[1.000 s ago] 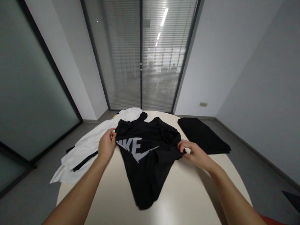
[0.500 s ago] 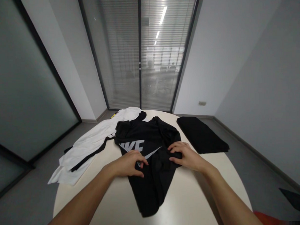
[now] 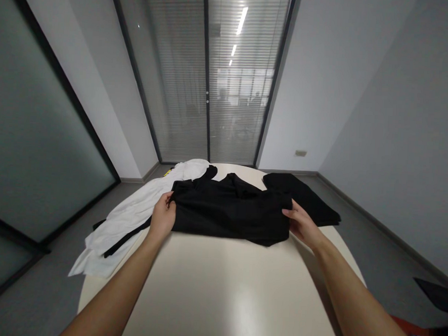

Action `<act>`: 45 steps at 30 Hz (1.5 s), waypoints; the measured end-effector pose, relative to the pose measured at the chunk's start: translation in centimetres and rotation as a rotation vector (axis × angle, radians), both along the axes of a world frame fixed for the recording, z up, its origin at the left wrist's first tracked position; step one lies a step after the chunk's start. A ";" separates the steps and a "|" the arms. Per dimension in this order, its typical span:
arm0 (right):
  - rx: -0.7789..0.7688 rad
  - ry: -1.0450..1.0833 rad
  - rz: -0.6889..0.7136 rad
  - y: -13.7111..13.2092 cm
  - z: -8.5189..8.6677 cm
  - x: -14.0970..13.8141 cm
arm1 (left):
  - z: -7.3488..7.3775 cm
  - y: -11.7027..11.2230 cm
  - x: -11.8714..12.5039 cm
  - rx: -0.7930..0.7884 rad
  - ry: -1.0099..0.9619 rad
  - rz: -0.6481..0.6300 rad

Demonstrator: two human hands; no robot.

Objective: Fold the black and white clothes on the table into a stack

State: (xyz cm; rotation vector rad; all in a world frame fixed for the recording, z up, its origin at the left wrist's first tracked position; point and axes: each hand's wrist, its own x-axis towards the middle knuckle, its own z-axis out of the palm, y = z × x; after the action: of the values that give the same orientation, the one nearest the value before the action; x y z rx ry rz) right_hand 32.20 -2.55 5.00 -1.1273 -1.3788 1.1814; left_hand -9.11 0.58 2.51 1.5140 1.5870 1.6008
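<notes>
A black T-shirt (image 3: 225, 215) lies across the middle of the table, its near part folded up over the rest so that the printed lettering is hidden. My left hand (image 3: 164, 216) pinches the fold's left end. At the opposite end, my right hand (image 3: 299, 221) grips the cloth between thumb and fingers. Both hands are closed on the shirt, holding the folded edge stretched between them. The collar area shows at the far side, crumpled in dark folds.
White clothing (image 3: 140, 204) with black parts is draped over the left side of the round cream table (image 3: 211, 296). A folded black cloth (image 3: 308, 196) rests at the back right, partly behind my right hand. Beyond stands a glass partition (image 3: 234, 114) with blinds.
The shirt's near part has been lifted and turned away from me, covering the white print. My hands have moved apart to the two ends of the fold.
</notes>
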 end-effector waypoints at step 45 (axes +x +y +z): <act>0.053 -0.773 -0.426 2.0 -1.8 1.4 | 5.3 -10.4 8.2 -0.726 0.679 -1.362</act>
State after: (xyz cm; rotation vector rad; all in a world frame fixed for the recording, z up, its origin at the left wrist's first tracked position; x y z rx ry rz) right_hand 33.61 -0.52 3.25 -1.8351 -1.5865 0.3950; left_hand -0.86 -9.85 7.82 1.9712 0.7287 -0.2228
